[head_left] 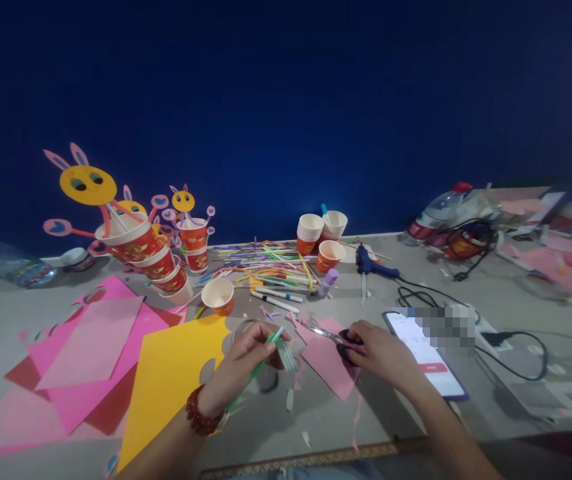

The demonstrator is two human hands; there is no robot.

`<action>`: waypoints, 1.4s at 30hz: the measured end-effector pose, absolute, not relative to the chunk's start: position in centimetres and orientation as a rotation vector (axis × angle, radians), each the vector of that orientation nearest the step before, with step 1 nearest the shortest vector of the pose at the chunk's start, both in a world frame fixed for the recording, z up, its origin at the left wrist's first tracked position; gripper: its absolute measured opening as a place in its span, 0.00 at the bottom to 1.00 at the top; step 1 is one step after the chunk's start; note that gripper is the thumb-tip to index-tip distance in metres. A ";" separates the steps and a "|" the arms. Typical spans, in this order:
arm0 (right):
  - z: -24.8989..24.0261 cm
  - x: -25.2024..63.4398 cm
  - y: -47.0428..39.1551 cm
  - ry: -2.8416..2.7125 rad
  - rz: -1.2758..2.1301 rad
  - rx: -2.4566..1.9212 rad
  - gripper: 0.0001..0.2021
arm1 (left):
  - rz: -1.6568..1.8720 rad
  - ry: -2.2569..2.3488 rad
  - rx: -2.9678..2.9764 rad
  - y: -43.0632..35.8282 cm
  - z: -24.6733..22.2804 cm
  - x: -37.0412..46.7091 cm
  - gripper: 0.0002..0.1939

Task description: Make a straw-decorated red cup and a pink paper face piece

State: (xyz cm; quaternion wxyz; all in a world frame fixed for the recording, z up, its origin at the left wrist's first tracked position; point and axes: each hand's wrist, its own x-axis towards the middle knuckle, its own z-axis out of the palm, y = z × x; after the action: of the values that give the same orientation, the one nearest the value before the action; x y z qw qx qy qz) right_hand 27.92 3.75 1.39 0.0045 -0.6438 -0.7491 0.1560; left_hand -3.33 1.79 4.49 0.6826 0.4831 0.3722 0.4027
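My left hand point(246, 357), with a red bead bracelet at the wrist, is closed on a thin green stick point(275, 335). A pale, striped piece point(287, 358) hangs at its fingertips, too blurred to name. My right hand point(379, 350) is closed around the black handles of a pair of scissors point(319, 329). Their metal blades point left, over a piece of pink paper point(333, 367). Paper scraps lie between the hands, and a yellow sheet point(171, 373) lies beside my left forearm.
Stacked red cups point(151, 260) with yellow rabbit faces stand at the left, behind pink sheets point(91, 340). Markers point(276, 301), colored sticks point(266, 263), a glue stick point(329, 280) and paper cups point(310, 233) lie further back. A corded glue gun point(376, 267) and a lit phone point(429, 360) are at the right.
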 end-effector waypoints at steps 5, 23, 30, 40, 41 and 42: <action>2.7 28.0 3.5 -2.389 0.473 -2.031 0.04 | 0.906 0.838 1.093 1.8 4.3 -3.4 0.15; 6.9 30.1 4.0 -2.398 0.660 -1.899 0.11 | 0.921 0.845 1.042 1.9 4.2 -3.4 0.14; 10.4 28.2 4.7 -2.563 0.866 -1.549 0.10 | 0.904 0.802 0.998 2.0 4.7 -3.1 0.14; 13.6 25.0 5.7 -2.891 0.738 -1.344 0.02 | 0.840 0.904 1.281 1.8 4.2 -3.3 0.13; 13.7 24.8 5.8 -2.902 0.723 -1.350 0.03 | 0.831 0.911 1.306 1.7 4.1 -3.3 0.12; 13.9 24.7 5.8 -2.911 0.712 -1.352 0.03 | 0.823 0.918 1.326 1.7 4.1 -3.4 0.11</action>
State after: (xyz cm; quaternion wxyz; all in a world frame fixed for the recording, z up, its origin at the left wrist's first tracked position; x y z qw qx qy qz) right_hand 24.69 5.81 13.91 -0.0728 -0.4102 -0.8831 0.2160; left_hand -3.39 1.72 4.12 0.6174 0.5762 0.3987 0.3575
